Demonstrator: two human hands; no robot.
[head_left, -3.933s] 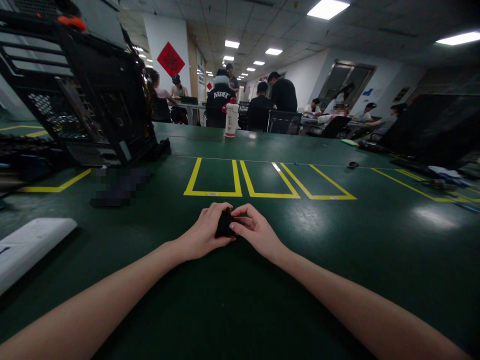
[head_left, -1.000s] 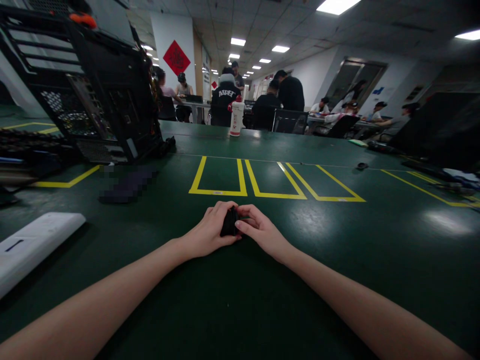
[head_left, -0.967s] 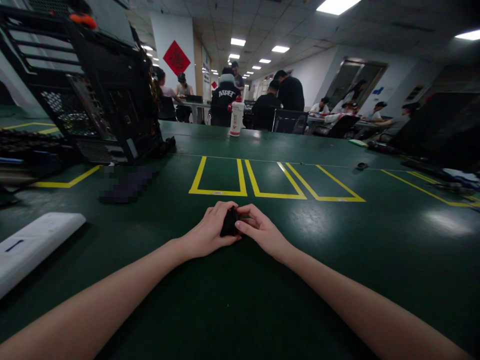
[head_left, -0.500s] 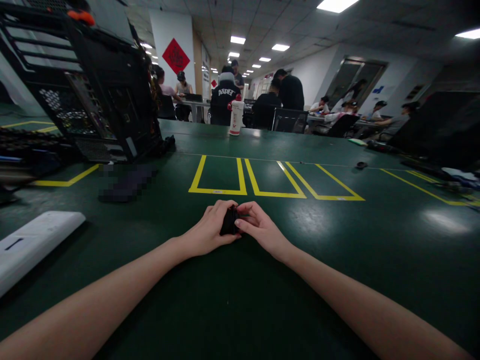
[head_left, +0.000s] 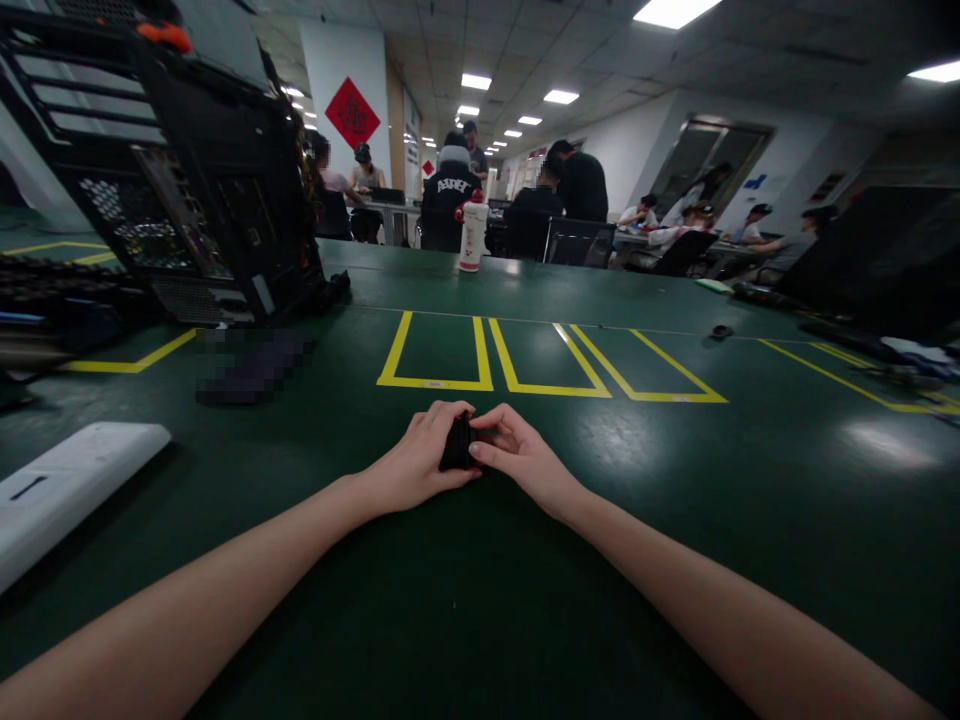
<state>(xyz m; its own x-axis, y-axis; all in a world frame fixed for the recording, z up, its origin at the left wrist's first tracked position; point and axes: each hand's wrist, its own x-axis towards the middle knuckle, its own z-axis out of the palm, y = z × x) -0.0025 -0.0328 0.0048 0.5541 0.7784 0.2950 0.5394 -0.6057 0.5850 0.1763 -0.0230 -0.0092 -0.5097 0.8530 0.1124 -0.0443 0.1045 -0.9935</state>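
A small black object (head_left: 457, 446) with a ridged side is between my hands, low over the green table (head_left: 465, 600); its kind is too dark to make out. My left hand (head_left: 421, 455) is closed around its left side, fingers over the top and thumb along the near edge. From the right, the fingertips and thumb of my right hand (head_left: 519, 455) pinch the object's right end. The far side of it is hidden behind my fingers.
Yellow tape outlines (head_left: 551, 388) lie beyond my hands, and a white bottle (head_left: 472, 235) stands farther back. At left are an open computer case (head_left: 217, 190) and a white box-like thing (head_left: 82, 480). A small dark ring-shaped piece (head_left: 721, 331) lies at right. Several people sit or stand behind.
My right fingertips have shifted very slightly at the end of the black object. Otherwise both hands and the table's things stay where they were.
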